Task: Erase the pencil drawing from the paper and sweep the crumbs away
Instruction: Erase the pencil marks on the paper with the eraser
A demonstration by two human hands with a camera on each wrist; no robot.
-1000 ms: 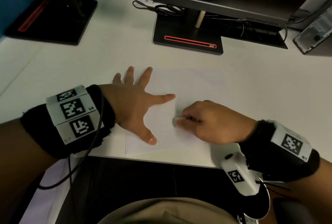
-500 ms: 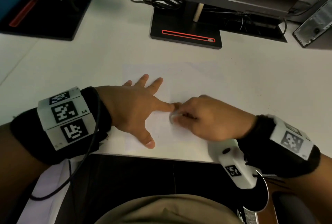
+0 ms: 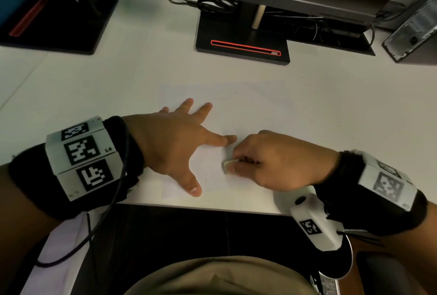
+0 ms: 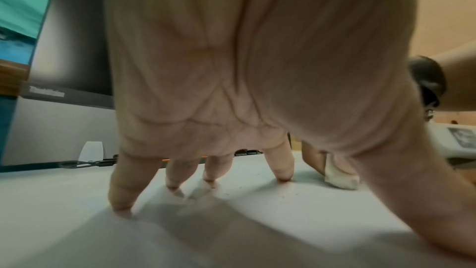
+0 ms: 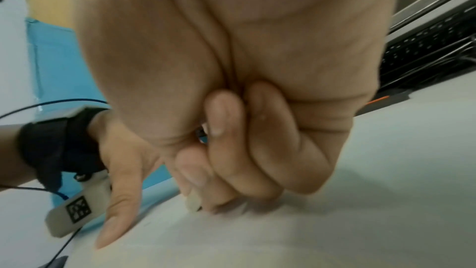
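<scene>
- White paper (image 3: 248,105) lies flat on the white desk (image 3: 118,81), close to the near edge, and I can only just pick out its border against the desktop.
- My left hand (image 3: 175,143) is spread wide on the sheet, fingers straight and splayed, with the fingertips (image 4: 121,209) and thumb pressing the paper down; it holds nothing.
- From the left wrist view I see the palm arched above the sheet, so only the tips touch.
- My right hand (image 3: 272,162) is curled tight round a small pale eraser (image 3: 228,164), pinched between thumb and fingers.
- The eraser's end pokes out toward the left hand and sits down on the paper, just beside the left index fingertip and between that finger and the left thumb.
- In the right wrist view the eraser (image 5: 193,201) shows as a whitish block under the curled fingers (image 5: 224,129), its lower edge meeting the sheet; that picture is blurred, so I cannot read finer detail.
- Small dark crumbs (image 4: 296,194) dot the paper near the left fingertips in the left wrist view.
- A few faint pencil marks (image 3: 206,180) show on the sheet near the left thumb; I cannot make out any drawing from them.
- Farther back on the desk stand a black monitor base with a red-outlined slot (image 3: 243,46) and a second black base (image 3: 59,20) off to the left, both well apart from the paper.
- Tangled black cables (image 3: 212,3) lie behind the middle base.
</scene>
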